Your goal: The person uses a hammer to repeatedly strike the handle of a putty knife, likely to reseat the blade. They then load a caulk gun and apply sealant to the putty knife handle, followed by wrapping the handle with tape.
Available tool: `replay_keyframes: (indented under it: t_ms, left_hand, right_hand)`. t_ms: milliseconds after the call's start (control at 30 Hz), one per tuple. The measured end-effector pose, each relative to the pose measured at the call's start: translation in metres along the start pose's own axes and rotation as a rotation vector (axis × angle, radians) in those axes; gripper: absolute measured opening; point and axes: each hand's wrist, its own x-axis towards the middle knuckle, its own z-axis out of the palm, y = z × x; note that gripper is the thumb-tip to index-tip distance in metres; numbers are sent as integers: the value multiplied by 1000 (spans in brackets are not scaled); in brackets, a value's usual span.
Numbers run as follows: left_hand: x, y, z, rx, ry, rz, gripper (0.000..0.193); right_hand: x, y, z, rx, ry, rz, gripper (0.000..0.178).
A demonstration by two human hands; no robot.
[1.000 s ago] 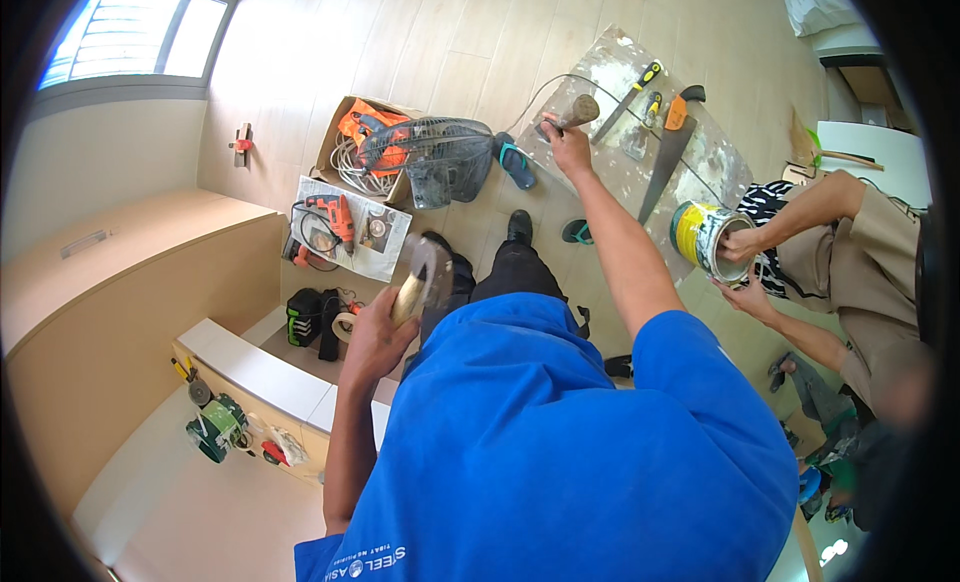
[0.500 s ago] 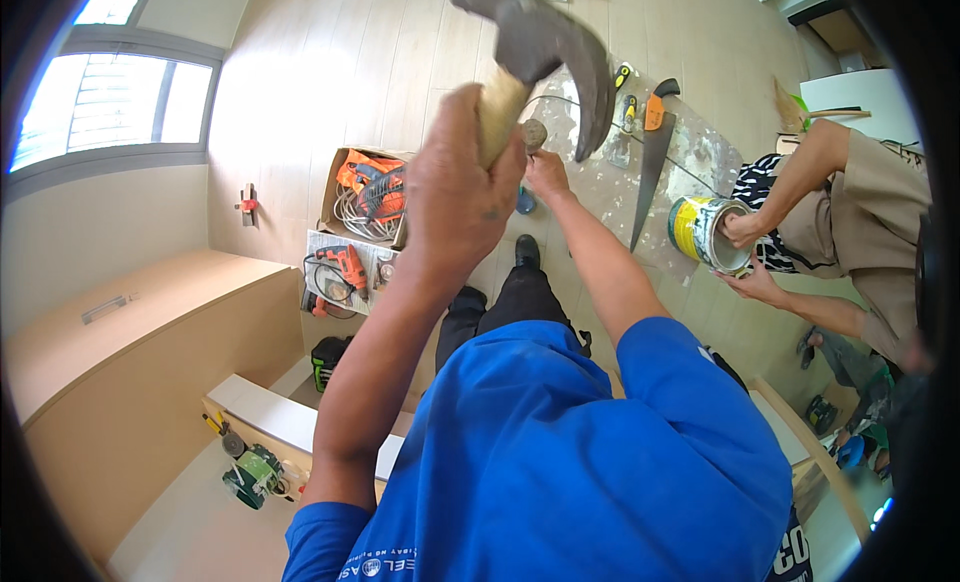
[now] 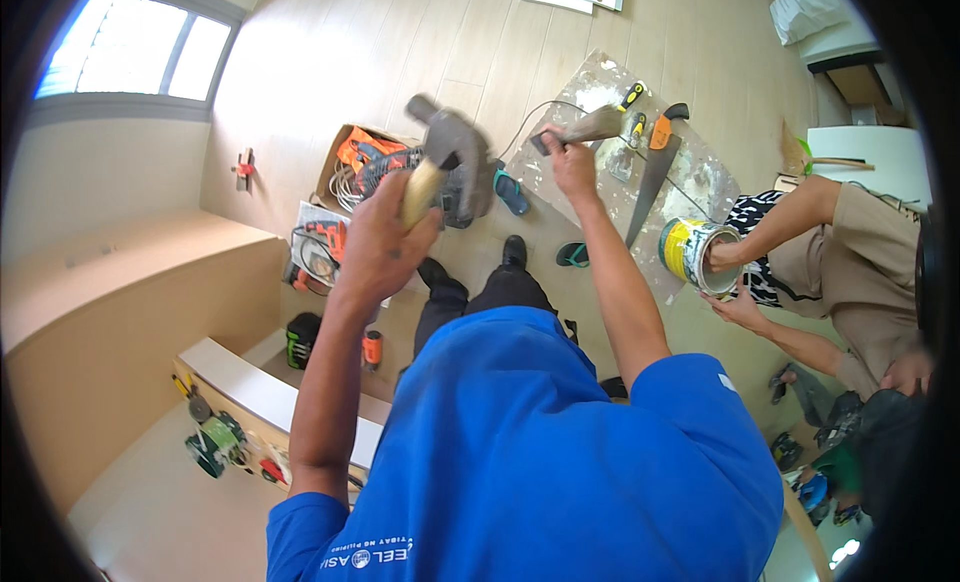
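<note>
My left hand (image 3: pixel 378 244) is closed round the pale wooden handle of a claw hammer (image 3: pixel 424 194). The hammer's dark metal head is raised and smeared by motion. My right hand (image 3: pixel 574 172) grips a short, worn, greyish-brown tool (image 3: pixel 594 125), thicker toward its right end; blur hides its exact kind. The two hands are apart, and the hammer does not touch this tool. Behind the tool lies a paint-spattered board (image 3: pixel 708 182) on the floor. On it are a handsaw (image 3: pixel 655 187) with an orange and black handle and a yellow-and-black-handled tool (image 3: pixel 631 97).
At right, another person's hands (image 3: pixel 735 307) hold a yellow-and-white paint can (image 3: pixel 680 250), one reaching inside. A cardboard box (image 3: pixel 328 177) with power tools and an orange drill (image 3: pixel 330 240) lie at left. Flip-flops (image 3: pixel 511 193) are near my boots. A wooden cabinet (image 3: pixel 150 327) stands left.
My left hand and the hammer have moved down and left, away from my right hand. My right hand has shifted right, and its tool now points sideways. The whole view has shifted slightly.
</note>
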Motion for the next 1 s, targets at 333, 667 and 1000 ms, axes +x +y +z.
replay_keyframes:
  t_ms: [333, 667, 1000]
  left_hand:
    - [-112, -119, 12, -163, -111, -349, 26]
    - [-104, -103, 0, -334, -63, -196, 26]
    - [-112, -116, -38, -102, -200, -163, 26]
  right_hand:
    - [-1, -84, -124, 197, -322, 123, 30]
    - [5, -170, -103, 938, -64, 23, 21]
    - [1, -200, -73, 1216, 175, 386, 14]
